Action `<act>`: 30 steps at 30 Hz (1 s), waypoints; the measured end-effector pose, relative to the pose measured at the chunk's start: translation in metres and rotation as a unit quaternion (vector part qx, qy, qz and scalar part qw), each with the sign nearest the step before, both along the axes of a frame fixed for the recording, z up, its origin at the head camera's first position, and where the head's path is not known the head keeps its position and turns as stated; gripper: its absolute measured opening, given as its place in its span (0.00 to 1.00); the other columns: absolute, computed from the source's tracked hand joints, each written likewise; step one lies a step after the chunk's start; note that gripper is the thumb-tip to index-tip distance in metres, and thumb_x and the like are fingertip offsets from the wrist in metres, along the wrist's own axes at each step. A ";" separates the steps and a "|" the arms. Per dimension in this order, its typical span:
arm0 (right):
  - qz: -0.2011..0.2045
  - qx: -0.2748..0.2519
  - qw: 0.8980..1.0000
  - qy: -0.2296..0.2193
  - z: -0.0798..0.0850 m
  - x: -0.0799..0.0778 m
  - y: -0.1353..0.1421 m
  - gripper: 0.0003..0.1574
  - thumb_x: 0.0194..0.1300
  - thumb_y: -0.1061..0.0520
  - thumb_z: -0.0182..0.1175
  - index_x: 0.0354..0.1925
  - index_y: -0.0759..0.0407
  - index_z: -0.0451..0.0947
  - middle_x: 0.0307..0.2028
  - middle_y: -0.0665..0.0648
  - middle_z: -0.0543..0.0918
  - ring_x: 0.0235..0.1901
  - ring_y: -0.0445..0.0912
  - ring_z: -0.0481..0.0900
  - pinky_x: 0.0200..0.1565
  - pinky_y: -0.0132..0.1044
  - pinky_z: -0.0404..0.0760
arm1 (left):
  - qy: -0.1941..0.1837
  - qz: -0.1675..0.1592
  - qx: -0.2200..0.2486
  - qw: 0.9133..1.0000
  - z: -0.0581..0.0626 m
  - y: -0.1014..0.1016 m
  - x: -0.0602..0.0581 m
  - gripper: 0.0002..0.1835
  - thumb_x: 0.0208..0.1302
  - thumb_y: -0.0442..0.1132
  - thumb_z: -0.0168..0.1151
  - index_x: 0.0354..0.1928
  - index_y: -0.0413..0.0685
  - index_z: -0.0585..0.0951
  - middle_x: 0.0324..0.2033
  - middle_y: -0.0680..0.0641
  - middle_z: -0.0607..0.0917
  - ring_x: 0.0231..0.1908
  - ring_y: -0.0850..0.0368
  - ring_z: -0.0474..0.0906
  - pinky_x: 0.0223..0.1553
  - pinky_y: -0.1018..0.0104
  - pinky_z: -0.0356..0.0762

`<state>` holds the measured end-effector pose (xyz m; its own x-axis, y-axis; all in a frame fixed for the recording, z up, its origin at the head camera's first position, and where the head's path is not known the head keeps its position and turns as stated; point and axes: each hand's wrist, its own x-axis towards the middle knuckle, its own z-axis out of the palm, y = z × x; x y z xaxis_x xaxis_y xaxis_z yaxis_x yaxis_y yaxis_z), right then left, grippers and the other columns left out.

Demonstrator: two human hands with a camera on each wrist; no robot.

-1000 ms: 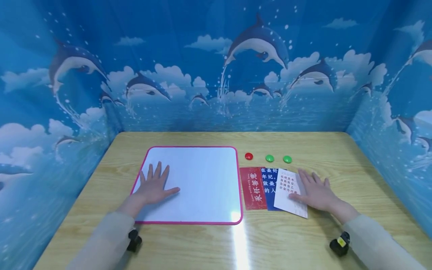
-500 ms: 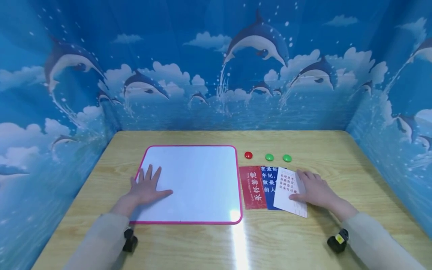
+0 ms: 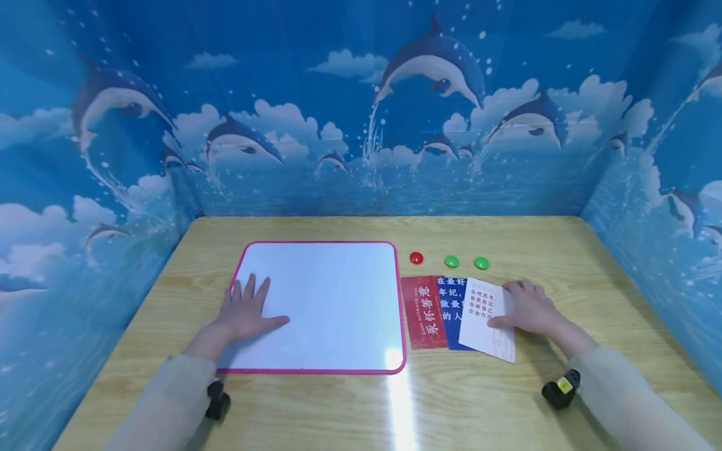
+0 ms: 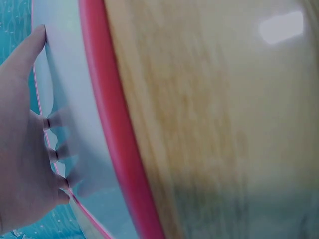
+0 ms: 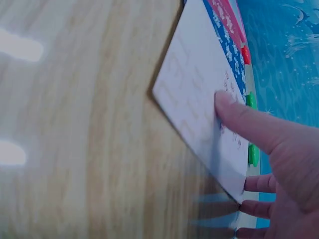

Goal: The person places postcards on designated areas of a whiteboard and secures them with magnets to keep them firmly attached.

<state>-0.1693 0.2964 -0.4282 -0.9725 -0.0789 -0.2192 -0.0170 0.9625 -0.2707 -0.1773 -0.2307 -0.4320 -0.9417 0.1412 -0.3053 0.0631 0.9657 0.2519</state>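
Note:
A whiteboard with a pink frame lies on the left half of the table. My left hand is over its left part, fingers spread and fingertips on the surface; the left wrist view shows their reflections in it. On the right, a white card with red printed characters overlaps a blue card, which lies beside a red card. My right hand is at the white card's right edge. In the right wrist view its thumb is over the card face, and the other fingers reach down by its edge.
A red round magnet and two green ones, a left green magnet and a right green magnet, sit in a row behind the cards. A blue dolphin curtain encloses the back and sides of the wooden table.
My left hand has slid slightly left on the whiteboard. The fingers of my right hand have bent and drawn in at the white card's edge. The cards have stayed in place.

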 end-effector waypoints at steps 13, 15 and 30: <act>-0.082 -0.054 0.995 -0.028 0.012 -0.003 -0.008 0.55 0.46 0.49 0.72 0.61 0.77 0.56 0.49 0.80 0.67 0.43 0.65 0.72 0.47 0.58 0.74 | -0.026 0.006 0.015 1.000 -0.001 0.000 -0.003 0.62 0.49 0.76 0.51 0.73 0.40 0.43 0.71 0.28 0.36 0.67 0.22 0.28 0.61 0.25 0.37; -0.091 -0.065 0.993 -0.035 0.014 -0.004 -0.008 0.54 0.47 0.51 0.72 0.61 0.78 0.56 0.50 0.80 0.66 0.45 0.65 0.72 0.49 0.58 0.73 | -0.027 0.006 0.018 0.999 -0.001 0.000 -0.003 0.62 0.49 0.76 0.52 0.73 0.40 0.43 0.70 0.28 0.36 0.67 0.22 0.28 0.61 0.25 0.37; -0.110 -0.309 0.935 -0.138 0.019 -0.016 0.027 0.38 0.60 0.70 0.56 0.66 0.72 0.55 0.44 0.66 0.68 0.32 0.42 0.78 0.33 0.36 0.84 | -0.029 0.000 0.025 0.999 0.000 0.001 0.000 0.62 0.50 0.74 0.53 0.72 0.36 0.44 0.69 0.25 0.37 0.65 0.20 0.27 0.60 0.24 0.36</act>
<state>-0.1853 0.3234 -0.4097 -0.8929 -0.0780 -0.4434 0.3158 0.5934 -0.7404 -0.1775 -0.2301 -0.4317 -0.9228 0.1575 -0.3517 0.0469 0.9518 0.3032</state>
